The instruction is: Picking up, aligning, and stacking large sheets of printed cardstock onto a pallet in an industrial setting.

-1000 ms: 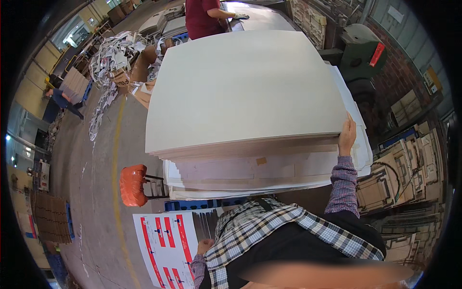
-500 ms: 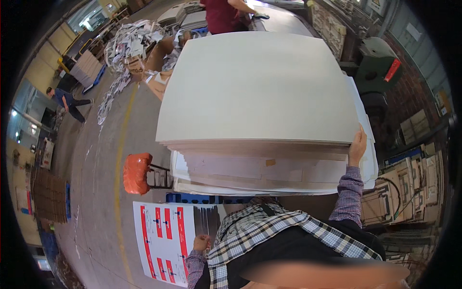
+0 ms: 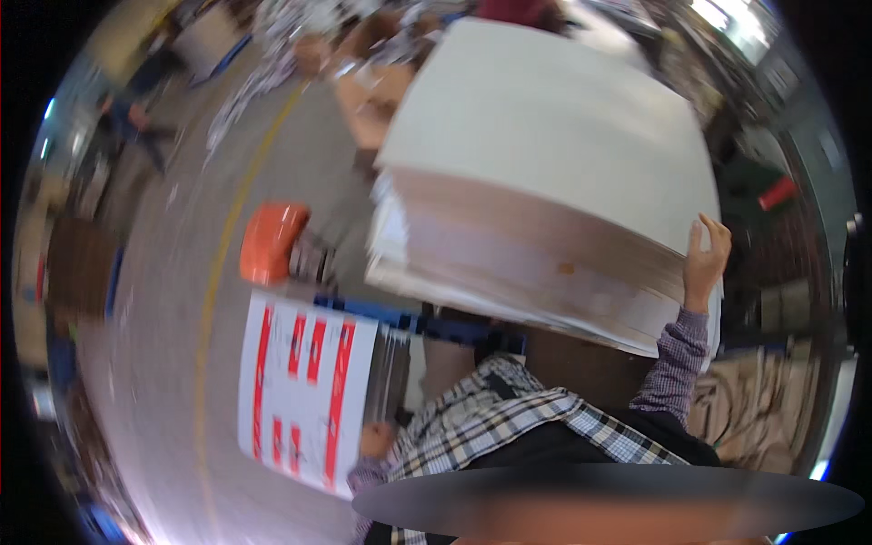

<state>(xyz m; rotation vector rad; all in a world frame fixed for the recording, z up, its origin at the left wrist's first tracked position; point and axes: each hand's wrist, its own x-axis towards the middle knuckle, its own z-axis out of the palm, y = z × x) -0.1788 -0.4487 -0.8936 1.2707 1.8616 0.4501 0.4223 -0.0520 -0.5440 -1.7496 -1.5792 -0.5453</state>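
Frame heavily motion-blurred. Right hand (image 3: 704, 262) is up at the near right corner of the tall stack of pale board sheets (image 3: 554, 154), fingers lightly spread and curled over the top edge of the uppermost sheets, thumb side against the stack's front face — whether it pinches a single sheet or several cannot be told through the blur. The stack fills the upper middle of the view, its layered brownish front edge facing the person, sitting on a blue pallet (image 3: 427, 322) whose edge shows just below. Left hand (image 3: 374, 440) is low at the person's left side, closed on the near edge of a white printed sheet with red bars (image 3: 304, 386); fingers look pressed together around that edge, but detail is too soft to be sure. That printed sheet hangs beside the person's left hip over the grey floor (image 3: 173, 300), well apart from the right hand. An orange pallet-jack handle cover (image 3: 270, 242) stands just left of the stack, above the printed sheet. A yellow floor line (image 3: 229, 236) runs up the floor left of it. Checked shirt sleeves on both arms — the right sleeve (image 3: 672, 363) reaches up to the stack.
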